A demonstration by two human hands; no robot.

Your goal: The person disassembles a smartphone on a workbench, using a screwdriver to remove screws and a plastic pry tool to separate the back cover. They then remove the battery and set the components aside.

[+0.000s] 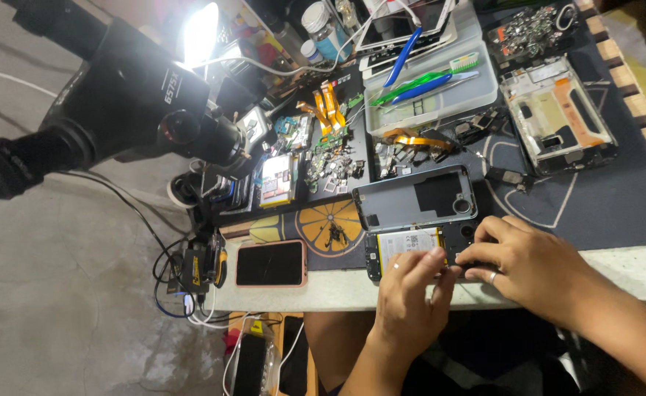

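Fingers of left hand (409, 288) and right hand (526, 260) hide opened phone (411, 246)'s lower edge; grip unclear.

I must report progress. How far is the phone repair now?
Done: the back cover is off and lies behind the opened phone. In hand: left hand and right hand both work at its exposed inside beside the battery. Left: the phone is not yet closed.
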